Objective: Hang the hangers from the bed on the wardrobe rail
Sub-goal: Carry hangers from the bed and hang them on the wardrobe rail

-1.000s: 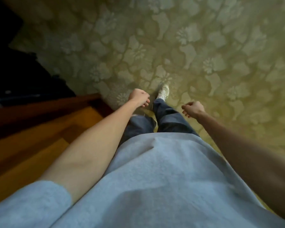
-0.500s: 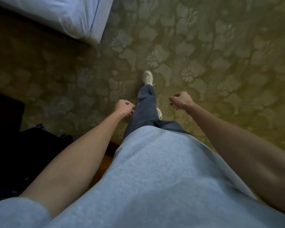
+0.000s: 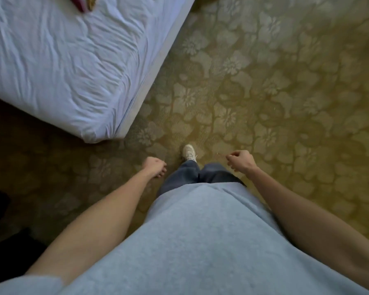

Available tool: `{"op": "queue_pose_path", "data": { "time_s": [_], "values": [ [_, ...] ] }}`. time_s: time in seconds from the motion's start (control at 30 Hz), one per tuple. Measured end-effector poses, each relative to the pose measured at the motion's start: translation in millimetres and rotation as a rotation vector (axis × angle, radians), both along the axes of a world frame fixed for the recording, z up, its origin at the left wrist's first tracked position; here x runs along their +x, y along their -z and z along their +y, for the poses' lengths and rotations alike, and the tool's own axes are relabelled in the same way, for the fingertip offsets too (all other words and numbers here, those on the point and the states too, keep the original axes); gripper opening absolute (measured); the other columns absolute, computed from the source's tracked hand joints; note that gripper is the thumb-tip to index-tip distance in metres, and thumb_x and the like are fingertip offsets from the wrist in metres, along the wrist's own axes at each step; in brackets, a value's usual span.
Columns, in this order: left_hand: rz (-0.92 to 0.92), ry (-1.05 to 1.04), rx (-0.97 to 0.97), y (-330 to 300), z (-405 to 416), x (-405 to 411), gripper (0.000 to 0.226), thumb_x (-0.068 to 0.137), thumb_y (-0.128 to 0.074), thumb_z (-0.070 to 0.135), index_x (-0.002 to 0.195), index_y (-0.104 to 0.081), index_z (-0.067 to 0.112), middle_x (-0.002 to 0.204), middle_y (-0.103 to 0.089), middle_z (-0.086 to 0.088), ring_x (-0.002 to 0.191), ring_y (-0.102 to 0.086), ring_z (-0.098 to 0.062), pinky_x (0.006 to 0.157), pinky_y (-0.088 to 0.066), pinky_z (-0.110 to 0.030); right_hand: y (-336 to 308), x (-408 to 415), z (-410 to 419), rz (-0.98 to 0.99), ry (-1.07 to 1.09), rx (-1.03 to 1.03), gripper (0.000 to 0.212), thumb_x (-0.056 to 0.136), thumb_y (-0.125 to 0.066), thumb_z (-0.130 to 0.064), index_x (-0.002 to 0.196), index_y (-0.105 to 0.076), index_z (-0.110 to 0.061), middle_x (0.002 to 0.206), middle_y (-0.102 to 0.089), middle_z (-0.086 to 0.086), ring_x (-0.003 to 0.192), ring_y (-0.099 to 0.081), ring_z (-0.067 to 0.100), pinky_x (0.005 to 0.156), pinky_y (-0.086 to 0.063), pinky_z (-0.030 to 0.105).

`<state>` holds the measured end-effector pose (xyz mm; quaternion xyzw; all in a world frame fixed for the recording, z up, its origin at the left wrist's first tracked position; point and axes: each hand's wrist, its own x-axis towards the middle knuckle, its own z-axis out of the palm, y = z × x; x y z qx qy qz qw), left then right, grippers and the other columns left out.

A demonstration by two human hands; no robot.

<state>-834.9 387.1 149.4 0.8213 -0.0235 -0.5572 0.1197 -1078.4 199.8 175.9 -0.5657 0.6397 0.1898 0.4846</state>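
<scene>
A bed (image 3: pixel 58 67) with a wrinkled pale blue sheet fills the upper left. At its far top edge lie the ends of hangers (image 3: pixel 84 4), one dark red and one tan, mostly cut off by the frame. My left hand (image 3: pixel 155 167) hangs in front of my waist, fingers curled, holding nothing. My right hand (image 3: pixel 241 160) is likewise curled and empty, to the right of my legs. Both hands are well short of the bed. The wardrobe rail is not in view.
An olive carpet (image 3: pixel 275 92) with a pale flower pattern covers the floor ahead and to the right. My white shoe (image 3: pixel 189 152) is stepping forward near the bed's corner. Something dark (image 3: pixel 0 241) lies at the lower left.
The view has swung from a wooden edge and dark area to the bed, which has come closer and now fills the upper left. My hands stay curled and empty while I walk.
</scene>
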Motion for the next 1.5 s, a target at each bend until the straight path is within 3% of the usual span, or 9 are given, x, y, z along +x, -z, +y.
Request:
{"op": "queue_pose_path", "data": {
  "time_s": [0.2, 0.37, 0.57, 0.73, 1.03, 1.13, 1.3, 1.4, 1.5],
  "values": [
    [0.012, 0.08, -0.292, -34.3, -221.0, 45.6, 0.015, 0.097, -0.061, 0.014, 0.09, -0.073, 0.008, 0.074, -0.07, -0.005, 0.054, -0.06, -0.012, 0.044, -0.048, -0.018, 7.8, -18.1, -109.7, 0.104, 0.178, 0.083, 0.019, 0.097, -0.059, -0.017, 0.102, -0.068, 0.0, 0.08, -0.069, 0.012, 0.062, -0.058, 0.02, 0.059, -0.052, 0.032],
    [0.035, 0.162, -0.329, -37.5, -352.5, 82.7, 0.016, 0.099, -0.059, 0.015, 0.091, -0.071, 0.01, 0.073, -0.07, -0.003, 0.057, -0.062, -0.013, 0.044, -0.048, -0.018, 23.8, -0.7, -206.0, 0.146, 0.245, 0.141, 0.021, 0.098, -0.057, -0.011, 0.105, -0.065, 0.008, 0.074, -0.063, 0.014, 0.055, -0.051, 0.021, 0.052, -0.044, 0.031],
    [-0.026, 0.106, -0.169, -25.0, -427.6, 151.0, 0.017, 0.096, -0.062, 0.015, 0.085, -0.073, 0.008, 0.068, -0.069, -0.003, 0.052, -0.059, -0.012, 0.047, -0.048, -0.023, 21.4, 90.5, -339.7, 0.085, 0.119, 0.139, 0.026, 0.096, -0.057, -0.015, 0.096, -0.07, 0.007, 0.084, -0.072, 0.019, 0.065, -0.061, 0.025, 0.067, -0.057, 0.04],
    [-0.056, 0.001, -0.067, -20.7, -448.3, 210.3, 0.017, 0.097, -0.06, 0.014, 0.087, -0.07, 0.006, 0.072, -0.069, -0.007, 0.056, -0.06, -0.017, 0.05, -0.048, -0.025, 6.7, 216.1, -437.7, -0.06, -0.047, 0.09, 0.018, 0.095, -0.056, -0.016, 0.093, -0.07, -0.005, 0.088, -0.075, 0.014, 0.07, -0.065, 0.022, 0.076, -0.06, 0.041],
    [-0.056, -0.251, 0.075, 3.4, -501.2, 304.8, 0.018, 0.1, -0.056, 0.011, 0.09, -0.069, 0.003, 0.068, -0.065, -0.008, 0.054, -0.058, -0.017, 0.047, -0.047, -0.024, 2.3, 427.9, -593.9, -0.189, -0.325, 0.099, 0.019, 0.091, -0.055, -0.014, 0.093, -0.074, -0.009, 0.078, -0.071, 0.007, 0.063, -0.065, 0.015, 0.051, -0.051, 0.022],
    [-0.02, -0.315, 0.079, 17.0, -547.2, 344.4, 0.022, 0.101, -0.053, 0.013, 0.095, -0.071, 0.001, 0.07, -0.066, -0.009, 0.055, -0.058, -0.019, 0.05, -0.047, -0.026, 12.6, 477.4, -655.1, -0.146, -0.358, 0.114, 0.018, 0.093, -0.057, -0.016, 0.092, -0.073, -0.008, 0.081, -0.071, 0.009, 0.059, -0.064, 0.013, 0.044, -0.049, 0.018],
    [-0.02, -0.387, 0.062, 11.5, -661.5, 415.2, 0.02, 0.094, -0.062, 0.016, 0.086, -0.073, 0.002, 0.065, -0.067, -0.007, 0.05, -0.058, -0.018, 0.045, -0.046, -0.024, 14.4, 521.4, -755.0, -0.009, -0.412, 0.103, 0.026, 0.092, -0.058, -0.022, 0.099, -0.074, -0.002, 0.088, -0.075, 0.016, 0.067, -0.065, 0.022, 0.068, -0.059, 0.034],
    [-0.022, -0.386, -0.063, -5.3, -751.3, 466.8, 0.022, 0.092, -0.063, 0.02, 0.076, -0.071, 0.008, 0.067, -0.069, -0.007, 0.05, -0.058, -0.015, 0.047, -0.046, -0.023, 16.9, 543.3, -822.1, 0.048, -0.402, 0.079, 0.024, 0.095, -0.057, -0.017, 0.103, -0.073, 0.0, 0.082, -0.072, 0.012, 0.063, -0.063, 0.021, 0.067, -0.058, 0.035],
    [-0.055, -0.379, -0.219, -26.8, -829.9, 512.3, 0.019, 0.095, -0.059, 0.02, 0.083, -0.071, 0.011, 0.073, -0.07, -0.005, 0.055, -0.06, -0.014, 0.046, -0.049, -0.021, 15.2, 563.2, -876.3, 0.107, -0.389, 0.07, 0.023, 0.095, -0.059, -0.017, 0.104, -0.072, 0.0, 0.077, -0.07, 0.009, 0.06, -0.062, 0.02, 0.062, -0.055, 0.031]
  ]
}}
